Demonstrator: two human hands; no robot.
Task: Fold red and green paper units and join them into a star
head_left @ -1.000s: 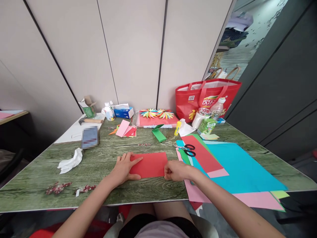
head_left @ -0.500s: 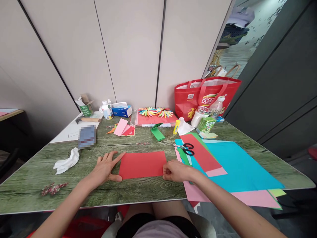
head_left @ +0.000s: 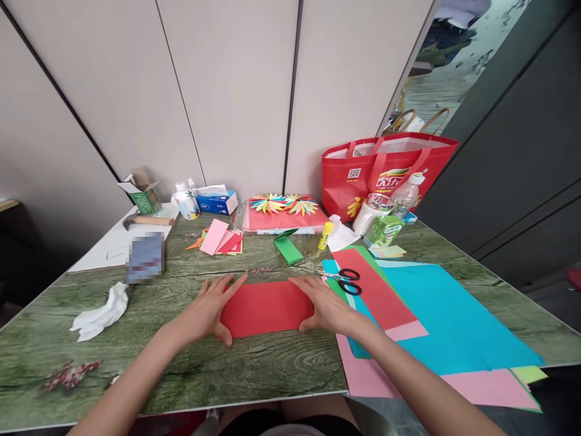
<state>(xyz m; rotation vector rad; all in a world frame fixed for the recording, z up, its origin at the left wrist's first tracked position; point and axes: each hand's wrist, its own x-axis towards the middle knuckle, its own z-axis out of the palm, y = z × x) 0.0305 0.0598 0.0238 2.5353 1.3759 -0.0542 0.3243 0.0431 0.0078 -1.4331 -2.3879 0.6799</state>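
Note:
A red rectangle of paper (head_left: 267,309) lies flat on the tabletop in front of me. My left hand (head_left: 202,312) curves around its left end, fingers spread along the far corner and thumb by the near one. Mirroring it, my right hand (head_left: 329,306) frames the right end, fingers at the far corner and thumb at the near side. Both hands touch the paper's edges with thumbs well apart from the fingers. Black-handled scissors (head_left: 348,281) lie just beyond my right hand, on a long red strip (head_left: 376,287).
Blue sheets (head_left: 463,321) and pink sheets (head_left: 490,387) cover the right side. Farther back are a green folded paper (head_left: 288,248), a glue stick (head_left: 325,235), paper flowers (head_left: 284,204), a red bag (head_left: 340,181) and a tissue pack (head_left: 216,202). A crumpled tissue (head_left: 100,312) lies left.
My right hand has gone from closed fingers at the paper's right edge to spread around that end. The left hand now wraps the left end more closely. The camera view has shifted.

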